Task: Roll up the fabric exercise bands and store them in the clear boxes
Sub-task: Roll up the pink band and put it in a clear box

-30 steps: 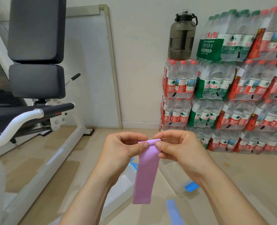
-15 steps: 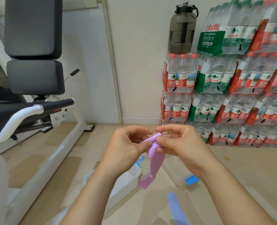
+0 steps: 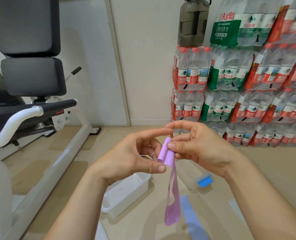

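Note:
A pink fabric band is held in front of me, its top end curled into a small roll and its loose tail hanging down over the floor. My right hand pinches the roll with thumb and fingers. My left hand holds the roll's left side with curled fingers. Below the hands a clear box stands on the floor. A second clear box with a blue latch lies to its right. A blue band lies flat on the floor by the pink tail.
A white-framed exercise bench with black pads fills the left side. Stacked packs of bottled water line the wall at the right, with a dark jug on top. A white board leans on the wall.
The band's top end has been rolled further into a thicker roll and turned more upright. The hanging tail twisted and now hangs narrower. The view has dropped slightly.

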Tool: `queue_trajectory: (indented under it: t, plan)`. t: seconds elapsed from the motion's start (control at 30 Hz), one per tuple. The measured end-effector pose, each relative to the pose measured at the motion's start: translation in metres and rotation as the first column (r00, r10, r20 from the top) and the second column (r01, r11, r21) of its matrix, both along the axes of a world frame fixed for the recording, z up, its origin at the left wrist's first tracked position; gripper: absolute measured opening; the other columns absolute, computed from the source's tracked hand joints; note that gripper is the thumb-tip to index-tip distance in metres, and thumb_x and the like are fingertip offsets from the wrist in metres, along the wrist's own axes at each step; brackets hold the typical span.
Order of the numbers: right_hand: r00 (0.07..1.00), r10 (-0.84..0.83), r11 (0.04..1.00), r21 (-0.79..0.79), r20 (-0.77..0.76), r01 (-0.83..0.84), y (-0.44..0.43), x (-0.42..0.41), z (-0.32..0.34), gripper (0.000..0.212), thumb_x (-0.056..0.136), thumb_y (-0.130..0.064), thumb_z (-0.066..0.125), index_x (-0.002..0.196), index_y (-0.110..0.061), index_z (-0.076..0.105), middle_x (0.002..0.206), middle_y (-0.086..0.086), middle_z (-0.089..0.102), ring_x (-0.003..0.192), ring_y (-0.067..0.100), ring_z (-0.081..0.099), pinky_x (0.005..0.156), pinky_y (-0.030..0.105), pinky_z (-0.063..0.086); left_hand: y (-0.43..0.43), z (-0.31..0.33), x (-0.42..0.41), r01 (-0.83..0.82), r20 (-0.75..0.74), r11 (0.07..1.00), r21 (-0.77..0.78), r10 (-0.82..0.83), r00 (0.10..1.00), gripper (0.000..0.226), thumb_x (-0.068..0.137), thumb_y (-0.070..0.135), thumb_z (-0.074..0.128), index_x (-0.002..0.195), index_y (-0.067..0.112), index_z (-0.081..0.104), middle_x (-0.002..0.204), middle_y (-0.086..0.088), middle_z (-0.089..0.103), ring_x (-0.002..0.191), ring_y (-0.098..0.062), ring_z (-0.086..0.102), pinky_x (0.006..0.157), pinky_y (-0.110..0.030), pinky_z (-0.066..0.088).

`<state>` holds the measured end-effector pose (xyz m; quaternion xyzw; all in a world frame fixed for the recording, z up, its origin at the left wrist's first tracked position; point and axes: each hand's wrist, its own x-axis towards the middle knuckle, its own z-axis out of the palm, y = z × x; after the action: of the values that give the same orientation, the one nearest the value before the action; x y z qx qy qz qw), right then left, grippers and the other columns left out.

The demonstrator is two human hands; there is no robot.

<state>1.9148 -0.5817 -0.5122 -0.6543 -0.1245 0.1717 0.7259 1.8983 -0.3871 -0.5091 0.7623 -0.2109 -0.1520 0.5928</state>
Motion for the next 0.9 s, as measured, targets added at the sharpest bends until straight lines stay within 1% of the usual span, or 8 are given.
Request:
queue_trajectory:
  t: [0.13, 0.4, 0.47, 0.57, 0.63, 0.73, 0.83, 0.9]
  plan:
    - [0.998, 0.051, 0.998, 0.034, -0.022, -0.050, -0.002, 0.000, 0.001, 0.047, 0.064, -0.006, 0.073, 0.109, -0.012, 0.062, 0.083, 0.016, 0.071, 0.066, 0.018, 0.066, 0.056, 0.021, 0.052, -0.004, 0.001, -0.001, 0.004, 0.011, 1.000, 0.000, -0.004, 1.000, 0.060, 0.059, 0.001, 0.080, 0.114, 0.022, 0.066, 0.081, -0.007, 0.056, 0.077, -0.019, 0.054, 0.073, -0.028, 0.050]
    - [0.995, 0.098, 0.995, -0.012, -0.018, -0.098, -0.001, -0.002, 0.000, 0.038, 0.063, -0.007, 0.075, 0.099, -0.014, 0.067, 0.086, 0.018, 0.070, 0.066, 0.016, 0.067, 0.055, 0.021, 0.052, -0.001, 0.002, 0.001, 0.050, -0.060, 0.999, 0.004, -0.050, 0.997, 0.052, 0.058, -0.007, 0.078, 0.103, 0.018, 0.069, 0.070, -0.001, 0.053, 0.070, -0.022, 0.047, 0.062, -0.023, 0.047]
    - [0.996, 0.089, 0.996, -0.025, 0.006, -0.089, 0.002, -0.002, 0.000, 0.039, 0.062, -0.009, 0.076, 0.099, -0.014, 0.067, 0.086, 0.018, 0.070, 0.067, 0.016, 0.066, 0.055, 0.020, 0.052, 0.002, 0.002, 0.002, 0.056, -0.060, 0.998, -0.003, -0.056, 0.997, 0.053, 0.059, -0.008, 0.077, 0.105, 0.017, 0.069, 0.073, -0.005, 0.055, 0.072, -0.022, 0.050, 0.066, -0.026, 0.048]
    - [0.999, 0.011, 1.000, 0.009, 0.042, -0.011, 0.004, -0.003, 0.001, 0.034, 0.066, -0.007, 0.074, 0.099, -0.013, 0.069, 0.080, 0.011, 0.073, 0.068, 0.014, 0.067, 0.057, 0.020, 0.052, 0.004, 0.000, 0.005, 0.041, -0.043, 0.996, -0.078, -0.045, 0.998, 0.060, 0.063, -0.002, 0.077, 0.117, 0.020, 0.064, 0.092, -0.024, 0.059, 0.087, -0.030, 0.058, 0.079, -0.037, 0.047]
    - [0.996, -0.076, 0.996, 0.060, 0.045, 0.073, 0.004, -0.001, 0.000, 0.029, 0.068, -0.004, 0.072, 0.096, -0.013, 0.071, 0.076, 0.008, 0.074, 0.068, 0.013, 0.069, 0.059, 0.019, 0.053, 0.004, -0.001, 0.005, -0.021, -0.066, 0.987, -0.162, 0.010, 0.998, 0.059, 0.066, 0.011, 0.079, 0.120, 0.023, 0.061, 0.090, -0.016, 0.065, 0.082, -0.028, 0.063, 0.077, -0.035, 0.050]
    - [0.984, -0.174, 0.980, 0.107, 0.043, 0.169, 0.007, 0.000, -0.002, 0.017, 0.074, 0.002, 0.070, 0.086, -0.010, 0.072, 0.073, 0.006, 0.074, 0.068, 0.013, 0.069, 0.059, 0.019, 0.054, -0.004, 0.000, 0.003, -0.203, -0.087, 0.961, -0.186, 0.189, 0.978, 0.034, 0.074, 0.025, 0.080, 0.102, 0.015, 0.063, 0.076, -0.009, 0.071, 0.064, -0.022, 0.066, 0.062, -0.026, 0.052]
    - [0.972, -0.224, 0.972, 0.091, 0.066, 0.217, 0.010, 0.001, -0.002, 0.014, 0.077, 0.005, 0.069, 0.082, -0.008, 0.070, 0.070, 0.004, 0.074, 0.066, 0.012, 0.070, 0.058, 0.019, 0.055, -0.012, -0.002, 0.004, -0.344, -0.078, 0.920, -0.189, 0.335, 0.939, 0.022, 0.070, 0.023, 0.074, 0.087, 0.009, 0.068, 0.077, -0.016, 0.073, 0.067, -0.022, 0.066, 0.061, -0.027, 0.054]
    - [0.969, -0.231, 0.972, 0.062, 0.085, 0.226, 0.011, 0.000, -0.001, 0.014, 0.079, 0.005, 0.068, 0.082, -0.009, 0.069, 0.071, 0.004, 0.074, 0.067, 0.013, 0.070, 0.059, 0.019, 0.056, -0.015, -0.003, 0.005, -0.401, -0.062, 0.896, -0.193, 0.396, 0.916, 0.015, 0.074, 0.016, 0.075, 0.084, 0.007, 0.070, 0.082, -0.019, 0.074, 0.073, -0.025, 0.067, 0.069, -0.035, 0.055]
